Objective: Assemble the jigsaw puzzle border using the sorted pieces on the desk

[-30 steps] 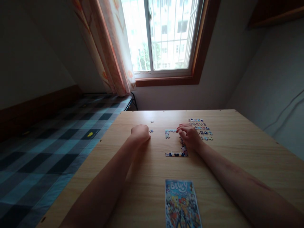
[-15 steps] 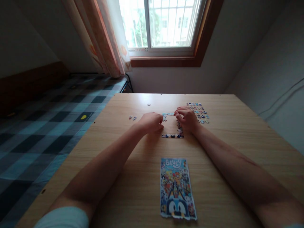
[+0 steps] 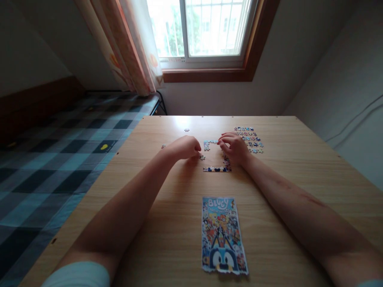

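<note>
A partly joined jigsaw puzzle lies on the table as an incomplete border, with its bottom strip (image 3: 217, 169) in plain sight. My left hand (image 3: 184, 147) is left of the border, fingers bent and thumb a little apart, nothing visible in them. Just off its fingertips lies a loose puzzle piece (image 3: 202, 157). My right hand (image 3: 235, 148) rests over the border's upper right corner, fingers loosely spread and touching it. That hand hides part of the right side. The top left portion (image 3: 207, 146) of the border shows between the hands.
Rows of loose puzzle pieces (image 3: 249, 138) lie beyond my right hand. A single piece (image 3: 186, 130) sits near the back, another (image 3: 163, 146) left of my left hand. The Bluey picture sheet (image 3: 223, 235) lies in front. A checkered bed (image 3: 74, 159) stands left of the wooden table (image 3: 167, 223).
My left hand has drawn back slightly to the left, and a puzzle piece now shows at its fingertips. My right hand stays on the border. The view has tipped slightly.
</note>
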### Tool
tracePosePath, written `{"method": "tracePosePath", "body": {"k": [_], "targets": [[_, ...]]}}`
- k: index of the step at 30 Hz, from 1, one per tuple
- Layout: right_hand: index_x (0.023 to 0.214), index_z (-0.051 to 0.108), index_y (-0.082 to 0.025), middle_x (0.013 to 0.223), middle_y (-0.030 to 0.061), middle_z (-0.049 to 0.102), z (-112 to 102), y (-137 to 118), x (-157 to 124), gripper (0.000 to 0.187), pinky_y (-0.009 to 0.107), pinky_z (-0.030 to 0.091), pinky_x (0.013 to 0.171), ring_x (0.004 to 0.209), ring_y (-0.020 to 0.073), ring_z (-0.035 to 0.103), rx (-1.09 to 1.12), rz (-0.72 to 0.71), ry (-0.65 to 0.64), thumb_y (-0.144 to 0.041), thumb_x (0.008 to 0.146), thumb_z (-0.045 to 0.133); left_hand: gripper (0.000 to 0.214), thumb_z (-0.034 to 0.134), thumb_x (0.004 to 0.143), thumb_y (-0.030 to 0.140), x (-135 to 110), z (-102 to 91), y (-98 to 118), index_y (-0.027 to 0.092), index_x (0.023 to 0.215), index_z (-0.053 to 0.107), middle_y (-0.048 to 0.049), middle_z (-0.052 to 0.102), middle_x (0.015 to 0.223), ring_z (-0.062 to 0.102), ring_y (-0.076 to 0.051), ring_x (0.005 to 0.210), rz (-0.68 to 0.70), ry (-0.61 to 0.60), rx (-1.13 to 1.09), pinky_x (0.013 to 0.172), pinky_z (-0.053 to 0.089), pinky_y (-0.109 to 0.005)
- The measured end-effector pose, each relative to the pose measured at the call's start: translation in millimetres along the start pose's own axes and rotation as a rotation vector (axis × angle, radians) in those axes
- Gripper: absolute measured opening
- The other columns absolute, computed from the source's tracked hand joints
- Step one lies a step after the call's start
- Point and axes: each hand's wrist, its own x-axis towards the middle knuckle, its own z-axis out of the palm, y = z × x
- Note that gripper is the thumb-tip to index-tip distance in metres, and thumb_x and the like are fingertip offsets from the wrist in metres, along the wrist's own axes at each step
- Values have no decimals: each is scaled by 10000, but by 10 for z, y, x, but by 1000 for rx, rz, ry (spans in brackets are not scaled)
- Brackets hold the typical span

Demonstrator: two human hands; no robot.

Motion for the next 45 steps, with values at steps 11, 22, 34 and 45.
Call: {"method": "tracePosePath", "body": {"k": [11,22,34,45], "targets": [[900,765,-248,996,30,752,35,-85,-10,188,460,469,1032,1111,236,621,32,-101,-80,-220,850,586,320,665,781,218,-44,-43,37,271,1080,767,-24,770,924,659,-169,799,20,-23,59,785,464,-280],[911,768,-239,1005,29,748,97,-23,-20,191,460,487,1017,1106,237,623,-20,-154,-69,-181,828,606,215,666,745,210,-12,43,-9,265,913,787,-16,758,905,639,-179,808,174,44,101,762,457,-281],[938,769,-248,1041,13,744,118,-8,-21,270,435,487,1025,1127,231,619,-27,-173,-112,-110,767,613,231,666,784,190,-24,60,23,251,975,779,-30,768,926,653,-174,800,179,133,85,710,449,-263],[1015,748,-311,1223,5,688,74,-108,-19,281,647,307,1098,1302,311,508,-92,-89,-231,-165,823,605,144,675,774,280,-84,54,194,264,865,785,-43,763,905,646,-210,815,152,111,226,740,453,-297]]}}
